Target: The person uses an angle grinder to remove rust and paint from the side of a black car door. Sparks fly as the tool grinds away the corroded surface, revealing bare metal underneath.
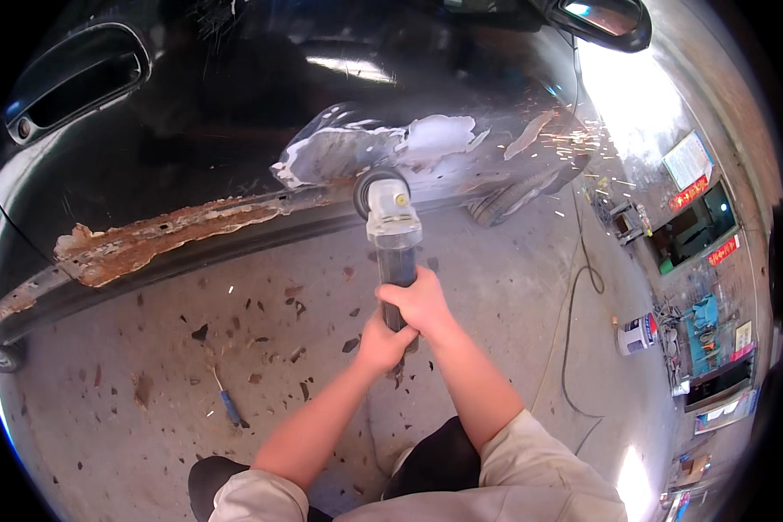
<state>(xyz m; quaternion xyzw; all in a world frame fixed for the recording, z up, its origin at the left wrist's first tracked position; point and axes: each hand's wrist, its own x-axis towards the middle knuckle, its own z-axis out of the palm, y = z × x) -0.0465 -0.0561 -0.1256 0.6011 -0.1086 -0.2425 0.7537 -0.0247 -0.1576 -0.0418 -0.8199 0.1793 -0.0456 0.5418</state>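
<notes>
Both my hands grip the dark body of an angle grinder (393,228). My right hand (420,301) wraps the handle higher up, and my left hand (383,341) holds its lower end. The grinder's disc presses against the lower edge of a black car door (235,113), at a patch ground to bare metal (383,148). Sparks (574,143) fly off to the right. A long strip of rust (148,237) runs along the sill to the left of the disc.
Paint and rust flakes litter the concrete floor (261,339). A blue-handled screwdriver (227,403) lies on the floor at lower left. A black cable (574,322) snakes across the floor on the right. A white bucket (637,334) and cluttered tool racks stand further right.
</notes>
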